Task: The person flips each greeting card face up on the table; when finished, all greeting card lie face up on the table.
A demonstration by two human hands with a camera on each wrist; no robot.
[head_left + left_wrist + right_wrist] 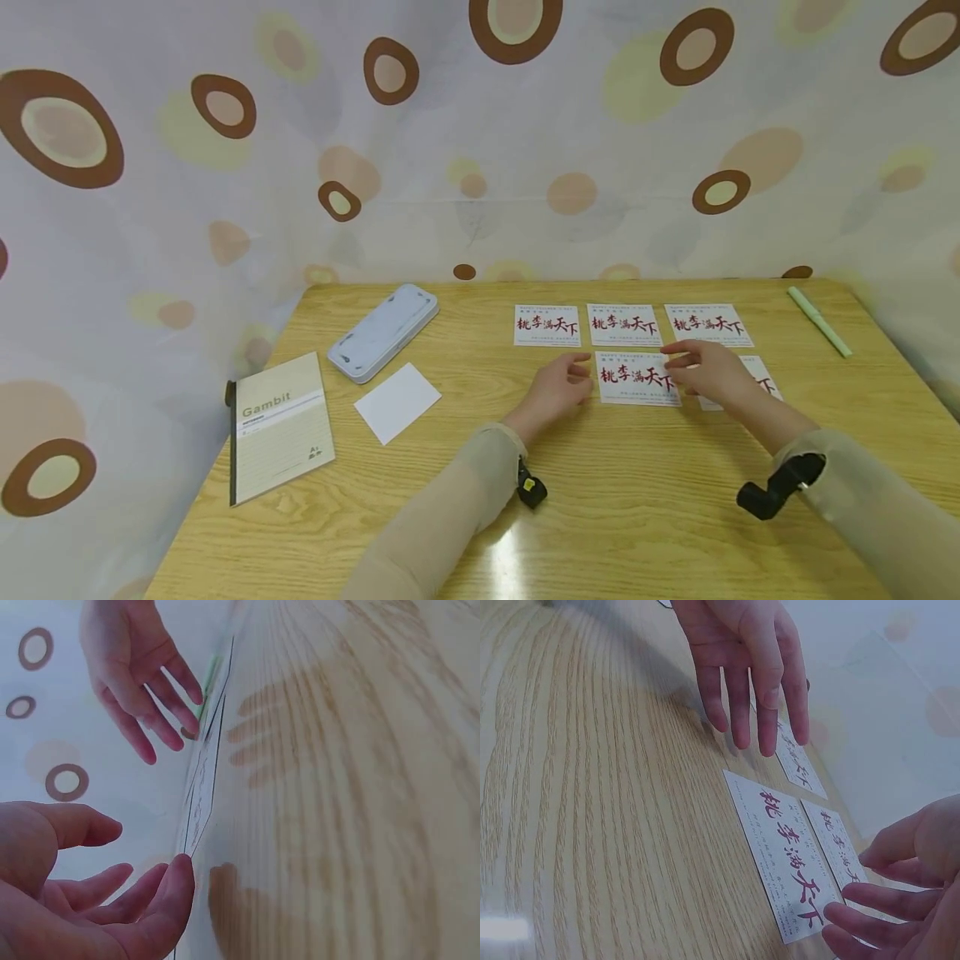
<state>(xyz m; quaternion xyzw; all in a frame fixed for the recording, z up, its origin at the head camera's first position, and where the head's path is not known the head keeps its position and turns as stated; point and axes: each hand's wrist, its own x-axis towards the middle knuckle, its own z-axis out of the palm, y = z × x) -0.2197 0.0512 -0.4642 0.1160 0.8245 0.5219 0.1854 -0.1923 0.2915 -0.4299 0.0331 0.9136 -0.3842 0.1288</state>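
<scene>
Both hands hover low at the printed cards, holding nothing, fingers relaxed and slightly bent. The left hand [557, 388] is just left of the lower-row card [630, 393], which bears red characters. At that card's right edge is the right hand [708, 372], with its fingertips overlapping the card in the head view. Beneath the right hand and wrist lies a second lower-row card [763, 377], partly hidden. Three matching cards form the upper row: a left one [547, 336], a middle one [624, 335] and a right one [708, 335]. In the right wrist view, the palms face each other.
To the left on the wooden table [600, 517] lie a notebook [285, 442], a pale metal pencil case [384, 333] and a blank white card [397, 403]. A light green pen [819, 322] lies at the far right. Dotted cloth [465, 233] hangs behind.
</scene>
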